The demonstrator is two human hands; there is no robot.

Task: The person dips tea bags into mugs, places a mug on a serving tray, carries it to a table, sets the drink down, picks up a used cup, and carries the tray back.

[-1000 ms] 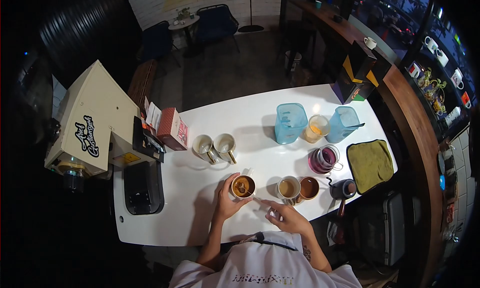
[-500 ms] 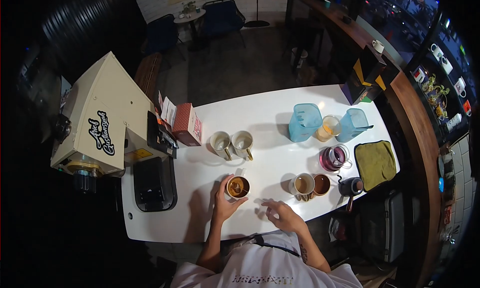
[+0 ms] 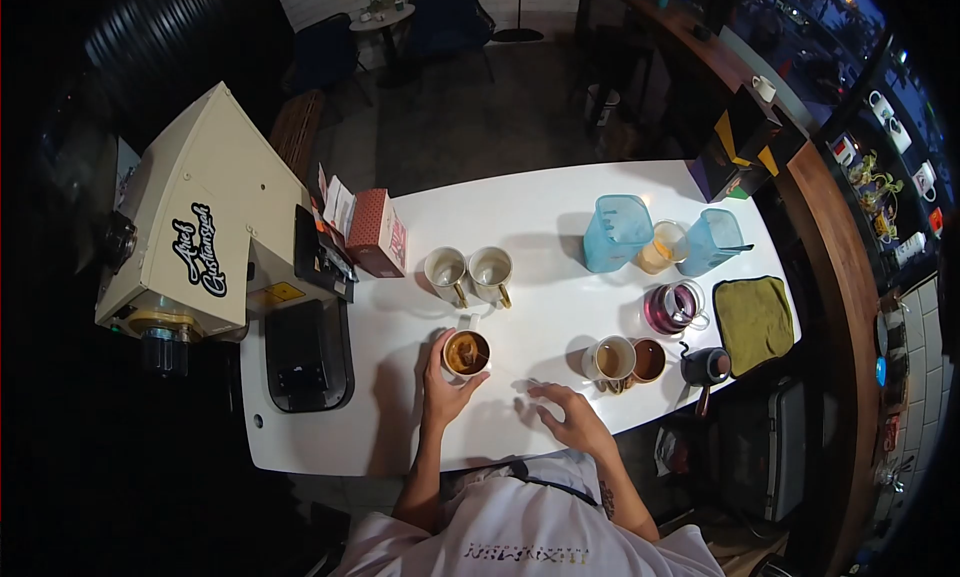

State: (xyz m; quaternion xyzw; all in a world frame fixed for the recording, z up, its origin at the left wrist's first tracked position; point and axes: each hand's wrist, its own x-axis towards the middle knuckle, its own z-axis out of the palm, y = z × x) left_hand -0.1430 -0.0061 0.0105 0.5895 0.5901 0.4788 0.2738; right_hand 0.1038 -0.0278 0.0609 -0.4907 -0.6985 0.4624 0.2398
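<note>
Left hand (image 3: 447, 392) curls round cup (image 3: 467, 334) of brown liquid (image 3: 463, 355); right hand (image 3: 575, 417) loosely spread, empty. Two mugs (image 3: 446, 273) beyond left hand.

The pale shirt (image 3: 530, 522) bears lettering (image 3: 525, 554), the right forearm (image 3: 622, 477) a tattoo (image 3: 607, 498).

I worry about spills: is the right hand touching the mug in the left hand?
Apart: the head view shows white tabletop between the right hand and the mug.
</note>
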